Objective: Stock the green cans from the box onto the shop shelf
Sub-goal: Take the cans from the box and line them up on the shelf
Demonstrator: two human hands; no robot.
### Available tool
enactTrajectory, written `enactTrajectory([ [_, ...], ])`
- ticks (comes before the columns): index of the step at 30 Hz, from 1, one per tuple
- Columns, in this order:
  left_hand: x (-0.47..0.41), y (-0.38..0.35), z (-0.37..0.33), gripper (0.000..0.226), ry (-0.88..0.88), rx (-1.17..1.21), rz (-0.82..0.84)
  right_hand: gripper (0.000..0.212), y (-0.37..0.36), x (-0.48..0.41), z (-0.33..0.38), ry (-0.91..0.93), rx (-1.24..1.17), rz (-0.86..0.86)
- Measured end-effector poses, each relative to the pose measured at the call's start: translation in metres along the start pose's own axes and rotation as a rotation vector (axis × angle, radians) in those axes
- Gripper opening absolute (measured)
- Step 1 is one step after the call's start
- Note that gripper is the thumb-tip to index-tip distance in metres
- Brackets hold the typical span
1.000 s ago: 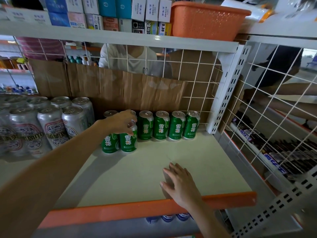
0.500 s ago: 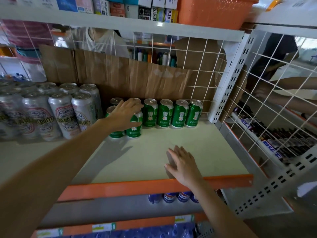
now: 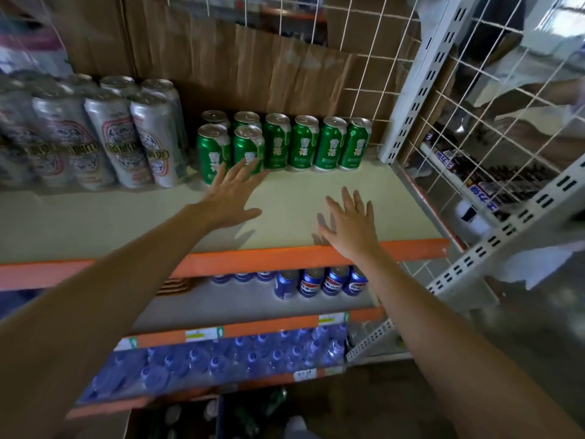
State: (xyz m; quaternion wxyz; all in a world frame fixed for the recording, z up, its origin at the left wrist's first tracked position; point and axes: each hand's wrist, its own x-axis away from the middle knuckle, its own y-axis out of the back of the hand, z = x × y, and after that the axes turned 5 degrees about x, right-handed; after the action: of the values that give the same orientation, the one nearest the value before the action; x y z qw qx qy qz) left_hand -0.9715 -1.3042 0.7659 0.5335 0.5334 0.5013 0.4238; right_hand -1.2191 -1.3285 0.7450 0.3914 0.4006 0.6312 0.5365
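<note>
The small green metal cans stand mid-frame at the back of the pale orange-edged shelf, with the left hand just before them and the right hand beside it, both with fingers spread straight, gripping nothing

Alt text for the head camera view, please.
The person's left hand, fingers spread, is close to eight short green metal cans on a pale shop shelf; the right hand is open above its orange front edge. Tall silver cans stand beside them.
</note>
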Motion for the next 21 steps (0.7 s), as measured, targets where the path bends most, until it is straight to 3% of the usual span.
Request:
enactTrajectory([
  [12,0.061,-0.022,-0.052,0.082,0.094,0.171,0.021,0.064,0.002,0.048,-0.007,0.065,-0.075,0.011],
  [21,0.164,-0.046,-0.095,0.082,0.256,0.200,-0.024,0.067,-0.016,0.118,0.012,0.354,-0.061,-0.031],
])
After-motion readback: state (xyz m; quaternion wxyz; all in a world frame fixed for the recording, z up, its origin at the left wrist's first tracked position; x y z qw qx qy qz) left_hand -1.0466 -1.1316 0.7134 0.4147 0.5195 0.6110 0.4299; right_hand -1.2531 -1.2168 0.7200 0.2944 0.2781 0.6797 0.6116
